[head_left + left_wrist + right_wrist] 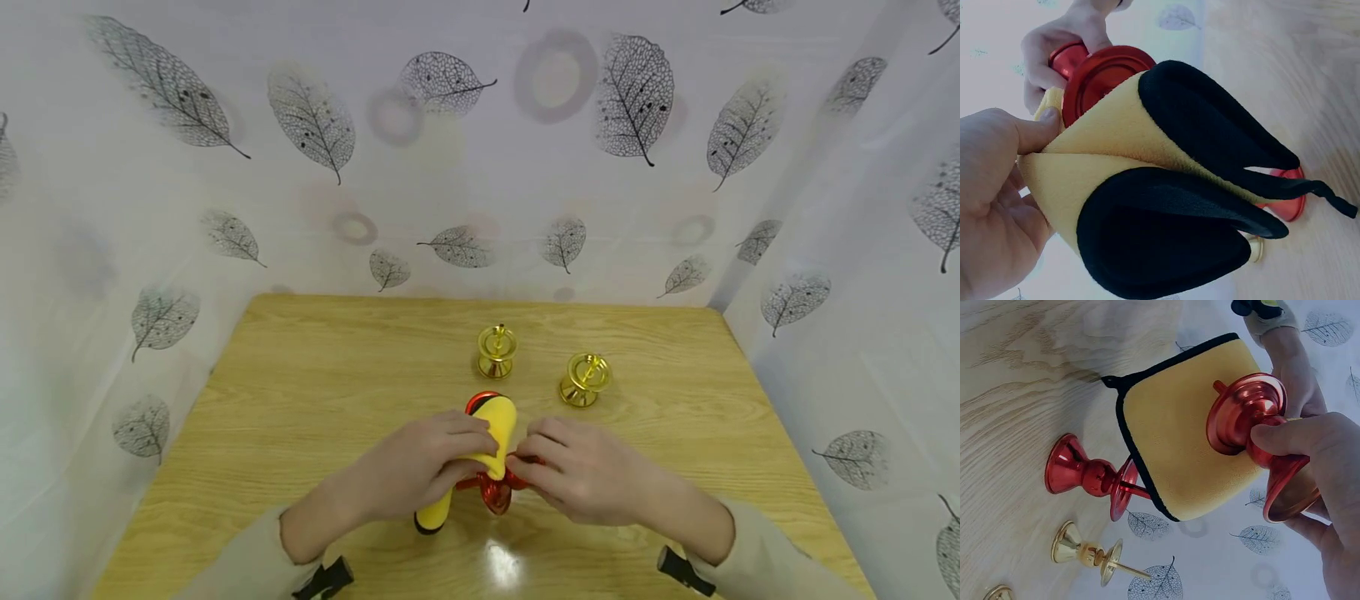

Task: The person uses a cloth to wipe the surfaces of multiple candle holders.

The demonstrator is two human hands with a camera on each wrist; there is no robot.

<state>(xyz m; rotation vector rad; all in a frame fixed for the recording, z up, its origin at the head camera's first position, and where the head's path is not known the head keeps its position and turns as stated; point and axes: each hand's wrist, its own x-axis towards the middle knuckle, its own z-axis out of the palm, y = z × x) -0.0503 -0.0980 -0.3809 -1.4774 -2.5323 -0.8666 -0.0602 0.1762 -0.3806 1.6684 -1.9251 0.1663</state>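
Note:
My left hand (435,454) pinches a yellow cloth (1110,144) with black edging and a small hanging loop, bunched into folds. In my right hand (577,467) is a shiny red candle holder (1257,425), gripped around its narrow middle. Its wide dish, with a spike at the centre, faces the cloth. Seen from the right wrist, the cloth spreads out behind this dish. A second red candle holder (1094,472) stands upright on the table beyond the cloth, which partly covers it in the head view.
Two gold candle holders, one farther back (497,350) and one to the right (585,379), stand on the wooden table (337,358). A white curtain (480,192) printed with dark leaves surrounds the table's back and sides.

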